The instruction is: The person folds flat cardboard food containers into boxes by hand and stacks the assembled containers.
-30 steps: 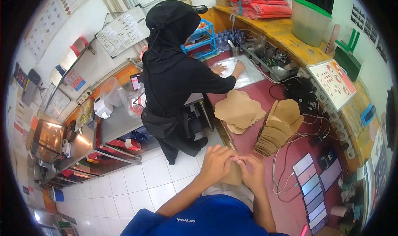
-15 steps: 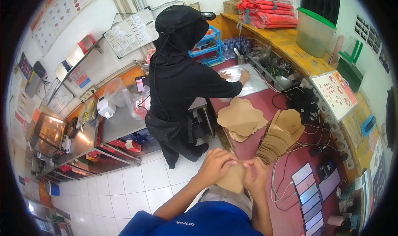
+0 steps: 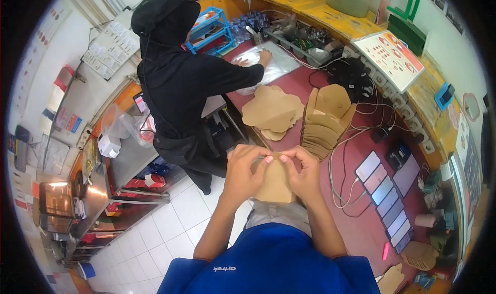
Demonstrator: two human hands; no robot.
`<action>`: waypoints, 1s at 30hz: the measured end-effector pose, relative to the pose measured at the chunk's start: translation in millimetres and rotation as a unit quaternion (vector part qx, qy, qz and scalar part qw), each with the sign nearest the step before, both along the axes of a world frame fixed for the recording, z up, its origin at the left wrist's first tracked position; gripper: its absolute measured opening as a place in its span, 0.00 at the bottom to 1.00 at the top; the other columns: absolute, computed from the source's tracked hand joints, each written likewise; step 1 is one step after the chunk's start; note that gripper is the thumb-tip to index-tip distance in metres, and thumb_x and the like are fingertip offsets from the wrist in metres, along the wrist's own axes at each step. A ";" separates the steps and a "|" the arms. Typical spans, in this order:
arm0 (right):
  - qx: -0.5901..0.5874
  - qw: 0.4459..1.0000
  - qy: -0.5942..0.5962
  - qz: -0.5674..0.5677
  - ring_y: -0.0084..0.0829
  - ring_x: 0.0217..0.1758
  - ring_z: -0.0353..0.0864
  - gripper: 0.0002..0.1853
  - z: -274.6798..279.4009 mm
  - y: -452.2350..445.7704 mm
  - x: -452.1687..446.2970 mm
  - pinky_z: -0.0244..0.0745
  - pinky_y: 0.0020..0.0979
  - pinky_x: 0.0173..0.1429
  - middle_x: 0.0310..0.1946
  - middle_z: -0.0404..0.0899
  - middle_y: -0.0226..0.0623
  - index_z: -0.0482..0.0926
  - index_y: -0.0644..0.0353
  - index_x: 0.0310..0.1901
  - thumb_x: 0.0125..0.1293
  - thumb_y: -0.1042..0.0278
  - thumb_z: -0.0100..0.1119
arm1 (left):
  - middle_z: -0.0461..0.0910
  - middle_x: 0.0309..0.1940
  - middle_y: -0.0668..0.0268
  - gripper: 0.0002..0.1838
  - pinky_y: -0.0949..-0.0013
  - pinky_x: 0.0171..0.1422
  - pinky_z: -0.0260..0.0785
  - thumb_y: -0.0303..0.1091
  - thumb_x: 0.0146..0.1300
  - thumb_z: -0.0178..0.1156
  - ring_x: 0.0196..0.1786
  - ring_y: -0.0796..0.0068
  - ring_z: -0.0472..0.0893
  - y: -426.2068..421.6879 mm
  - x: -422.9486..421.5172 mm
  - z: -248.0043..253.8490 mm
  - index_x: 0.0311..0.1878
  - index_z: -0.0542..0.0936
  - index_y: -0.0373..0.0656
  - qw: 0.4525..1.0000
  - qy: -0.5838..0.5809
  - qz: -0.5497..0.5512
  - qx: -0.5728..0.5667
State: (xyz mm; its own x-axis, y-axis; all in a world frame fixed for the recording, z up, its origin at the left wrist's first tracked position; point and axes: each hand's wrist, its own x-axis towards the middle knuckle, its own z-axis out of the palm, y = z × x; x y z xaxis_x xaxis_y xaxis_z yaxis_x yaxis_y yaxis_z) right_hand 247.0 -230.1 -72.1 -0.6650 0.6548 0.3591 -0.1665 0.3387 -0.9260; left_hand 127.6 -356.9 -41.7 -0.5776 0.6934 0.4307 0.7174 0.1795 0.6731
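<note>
My left hand point(image 3: 245, 171) and my right hand point(image 3: 302, 172) both pinch the upper edge of a brown kraft paper box point(image 3: 275, 184) in front of my waist. The thumbs press on its near face while the fingers bend over behind. Its lower part hangs free above my lap. Just beyond my hands, a pile of flat kraft paper blanks point(image 3: 271, 109) lies on the dark red table point(image 3: 323, 201). Beside it rests a nested stack of folded kraft paper boxes point(image 3: 323, 126), its near end close to my right hand.
At left, a co-worker in black point(image 3: 178, 87) presses both hands on clear plastic sheets point(image 3: 279, 64). Several phones point(image 3: 386, 203) lie in a row on the right, with white cables point(image 3: 343, 191) nearby. More kraft pieces point(image 3: 419, 255) and a pink marker point(image 3: 386, 250) are at lower right.
My view has turned to the right and down. Both hands have come more upright around the kraft paper box, still pinching its top edge. The co-worker's hands remain on the plastic sheets.
</note>
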 end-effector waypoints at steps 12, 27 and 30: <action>0.040 0.999 -0.001 -0.008 0.44 0.41 0.87 0.06 0.1 -8.4 1.2 0.79 0.39 0.47 0.36 0.87 0.44 0.87 0.65 0.42 0.64 0.80 0.70 | 0.88 0.37 0.65 0.04 0.60 0.58 0.68 0.32 0.66 0.71 0.44 0.60 0.84 -0.4 6.8 0.3 0.42 0.89 0.45 0.997 0.069 0.010 0.035; 0.197 0.978 0.070 0.021 0.50 0.64 0.79 0.14 -12.6 -7.5 24.8 0.75 0.48 0.69 0.53 0.85 0.39 0.93 0.51 0.41 0.54 0.79 0.74 | 0.79 0.68 0.61 0.29 0.62 0.74 0.69 0.37 0.79 0.63 0.70 0.70 0.78 -22.2 -20.7 -28.4 0.77 0.69 0.37 0.823 -0.546 -0.102 0.117; 0.206 0.977 0.044 0.013 0.51 0.66 0.76 0.12 -6.6 -5.4 26.7 0.72 0.49 0.71 0.56 0.83 0.39 0.94 0.48 0.42 0.54 0.73 0.77 | 0.80 0.67 0.62 0.26 0.62 0.74 0.70 0.35 0.80 0.62 0.70 0.71 0.78 -17.5 -16.2 -12.4 0.76 0.71 0.38 0.793 -0.584 -0.124 0.122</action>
